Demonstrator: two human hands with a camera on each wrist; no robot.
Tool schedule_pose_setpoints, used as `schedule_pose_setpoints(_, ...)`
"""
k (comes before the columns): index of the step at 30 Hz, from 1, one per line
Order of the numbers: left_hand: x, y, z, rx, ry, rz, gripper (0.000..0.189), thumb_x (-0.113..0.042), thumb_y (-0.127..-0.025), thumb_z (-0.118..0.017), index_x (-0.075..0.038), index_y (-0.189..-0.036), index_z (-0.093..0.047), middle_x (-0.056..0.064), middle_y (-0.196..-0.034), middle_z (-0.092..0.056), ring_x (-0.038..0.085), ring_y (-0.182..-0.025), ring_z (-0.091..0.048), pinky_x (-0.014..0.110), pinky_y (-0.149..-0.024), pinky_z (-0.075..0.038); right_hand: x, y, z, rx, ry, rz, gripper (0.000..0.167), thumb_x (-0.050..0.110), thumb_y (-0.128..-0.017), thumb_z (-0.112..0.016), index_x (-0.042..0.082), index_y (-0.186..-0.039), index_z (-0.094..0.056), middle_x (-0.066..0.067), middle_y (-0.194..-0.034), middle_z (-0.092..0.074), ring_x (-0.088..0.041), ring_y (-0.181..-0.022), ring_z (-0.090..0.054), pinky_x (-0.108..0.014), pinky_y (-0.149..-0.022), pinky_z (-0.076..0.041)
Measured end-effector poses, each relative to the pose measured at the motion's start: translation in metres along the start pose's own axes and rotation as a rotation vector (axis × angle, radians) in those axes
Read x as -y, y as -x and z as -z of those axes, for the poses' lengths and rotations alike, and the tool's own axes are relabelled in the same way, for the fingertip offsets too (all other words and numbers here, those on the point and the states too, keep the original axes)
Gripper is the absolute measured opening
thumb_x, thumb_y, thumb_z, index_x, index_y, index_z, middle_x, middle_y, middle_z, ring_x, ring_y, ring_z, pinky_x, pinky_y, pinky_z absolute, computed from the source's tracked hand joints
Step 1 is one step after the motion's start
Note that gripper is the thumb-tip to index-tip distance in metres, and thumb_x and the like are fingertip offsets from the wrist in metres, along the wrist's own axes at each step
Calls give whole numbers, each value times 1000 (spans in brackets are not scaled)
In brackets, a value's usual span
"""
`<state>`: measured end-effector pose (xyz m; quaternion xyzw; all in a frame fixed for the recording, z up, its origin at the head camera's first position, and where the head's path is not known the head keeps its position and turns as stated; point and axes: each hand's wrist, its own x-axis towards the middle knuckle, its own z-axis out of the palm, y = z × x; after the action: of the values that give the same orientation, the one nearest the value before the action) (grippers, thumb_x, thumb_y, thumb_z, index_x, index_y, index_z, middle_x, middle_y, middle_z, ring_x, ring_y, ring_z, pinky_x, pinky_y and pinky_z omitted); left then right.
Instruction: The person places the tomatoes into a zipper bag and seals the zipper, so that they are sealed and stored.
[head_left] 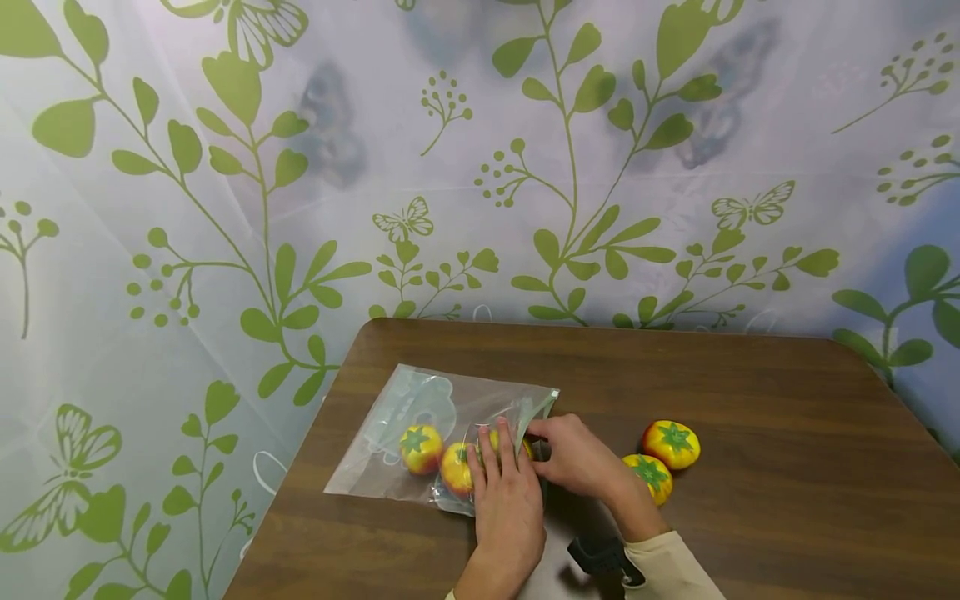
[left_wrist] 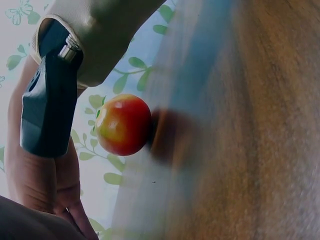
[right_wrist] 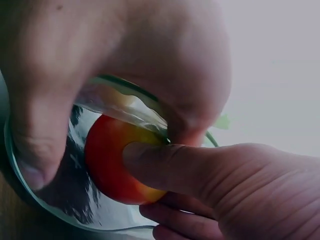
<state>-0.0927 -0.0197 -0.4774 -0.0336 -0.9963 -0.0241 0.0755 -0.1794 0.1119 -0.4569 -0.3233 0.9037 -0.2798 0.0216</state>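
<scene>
Hanging behind a dark brown, wood-grained, round-cornered counter (head_left: 765,408) as a pale lilac-white, creased sheet (head_left: 457,175) printed with green leafy stems (head_left: 595,88) and outlined butterflies (head_left: 405,220); showing blurred bluish patches (head_left: 333,125) too.

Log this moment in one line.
left hand: on clear bag; right hand: at bag mouth; bagged fruits: several; loose fruits: two, on table

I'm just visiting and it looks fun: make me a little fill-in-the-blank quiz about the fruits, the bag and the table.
1. The ____ hand lays straight fingers over the clear bag.
2. In the head view, ____ fruits lie right of the bag.
3. The table is coloured ____.

Missing words: left; two; brown.
</scene>
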Motion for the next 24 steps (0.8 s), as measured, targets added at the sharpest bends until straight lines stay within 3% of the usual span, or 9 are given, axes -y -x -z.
schedule_pose_setpoints(6,1,-1,-1,5,-28,4,74,-16,-86,-89,-10,-154,-61,20,-177,-35,46,-163,-34,63,-130,-30,1,-4,-7,-43,-7,0,20,7,-83,-89,18,-92,-75,5,-86,-76,-14,-74,-65,-29,-73,-54)
schedule_pose_setpoints(9,1,-1,-1,2,-32,3,68,-16,-90,-86,-11,-153,-63,20,-177,-35,46,-163,-35,63,-130,-30,0,-3,-7,-39,-8,-6,20,9,-84,-90,18,-95,-76,4,-90,-79,-16,-78,-69,-31,-75,-57)
schedule_pose_setpoints(13,1,-1,-1,0,-45,-3,63,-18,-93,-83,-11,-153,-63,20,-176,-37,47,-162,-35,63,-130,-31,1,1,1,-14,-4,-14,24,16,-87,-92,17,-108,-80,2,-104,-83,-23,-95,-78,-43,-88,-64)
schedule_pose_setpoints(16,2,-2,0,3,-46,-7,72,-20,-89,-88,-9,-155,-61,20,-176,-37,47,-163,-35,64,-130,-30,2,6,11,15,-9,-25,35,19,-89,-91,12,-123,-80,-4,-116,-83,-29,-108,-79,-51,-96,-63)
schedule_pose_setpoints(20,2,-2,1,5,-34,-12,84,-23,-81,-94,-5,-155,-59,21,-176,-37,47,-162,-35,64,-130,-31,3,15,26,50,-54,-73,50,22,-92,-90,7,-137,-75,-12,-128,-80,-32,-118,-77,-55,-100,-61)
schedule_pose_setpoints(24,2,-1,1,-6,-41,-18,84,-25,-78,-96,-7,-153,-62,22,-175,-37,48,-162,-36,64,-129,-32,3,25,40,52,-102,-146,56,24,-91,-90,9,-143,-73,-13,-134,-78,-32,-124,-75,-56,-104,-59)
